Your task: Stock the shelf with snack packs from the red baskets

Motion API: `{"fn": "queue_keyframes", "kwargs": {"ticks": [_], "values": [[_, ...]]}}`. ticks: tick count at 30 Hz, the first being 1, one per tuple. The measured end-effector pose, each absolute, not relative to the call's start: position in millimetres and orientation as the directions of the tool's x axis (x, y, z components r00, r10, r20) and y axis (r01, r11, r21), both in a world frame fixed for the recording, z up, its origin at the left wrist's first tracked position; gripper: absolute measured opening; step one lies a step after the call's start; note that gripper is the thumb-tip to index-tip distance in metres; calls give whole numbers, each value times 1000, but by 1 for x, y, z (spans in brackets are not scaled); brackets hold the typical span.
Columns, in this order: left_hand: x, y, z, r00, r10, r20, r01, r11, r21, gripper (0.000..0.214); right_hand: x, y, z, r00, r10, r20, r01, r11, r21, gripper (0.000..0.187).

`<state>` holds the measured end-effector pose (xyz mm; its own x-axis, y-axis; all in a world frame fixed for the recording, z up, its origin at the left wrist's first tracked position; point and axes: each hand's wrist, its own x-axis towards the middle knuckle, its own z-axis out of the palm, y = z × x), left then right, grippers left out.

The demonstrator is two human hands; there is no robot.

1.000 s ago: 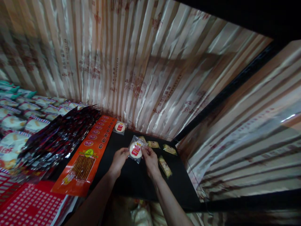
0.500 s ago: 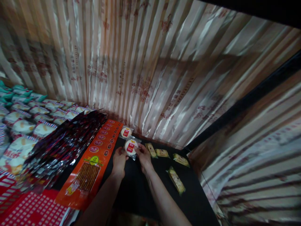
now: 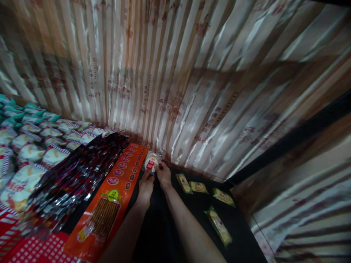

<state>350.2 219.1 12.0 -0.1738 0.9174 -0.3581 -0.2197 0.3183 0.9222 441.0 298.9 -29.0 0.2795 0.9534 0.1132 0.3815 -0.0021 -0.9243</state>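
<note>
The striped foil wall (image 3: 175, 73) backs a black counter (image 3: 192, 215). Along the counter's left edge lies a long orange packet (image 3: 109, 197), and small yellow packets (image 3: 184, 182) lie to the right. At the far corner, close to the wall's foot, the left hand (image 3: 146, 187) and right hand (image 3: 163, 174) each have their grip pinched shut on the near edge of a round snack packet (image 3: 151, 161), label up. It is best kept flat and just beside the orange packet, not over it. The slick wrapper could skid, so both pinches should stay even.
</note>
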Motion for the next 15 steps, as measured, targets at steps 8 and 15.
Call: {"fn": "queue_keyframes", "kwargs": {"ticks": [8, 15], "values": [[351, 226, 13, -144, 908, -394, -237, 355, 904, 45, 437, 297, -21, 321, 943, 87, 598, -131, -791, 26], [348, 231, 3, -170, 918, -359, -182, 329, 927, 38, 435, 291, -18, 325, 942, 80, 670, -169, -723, 19]]}}
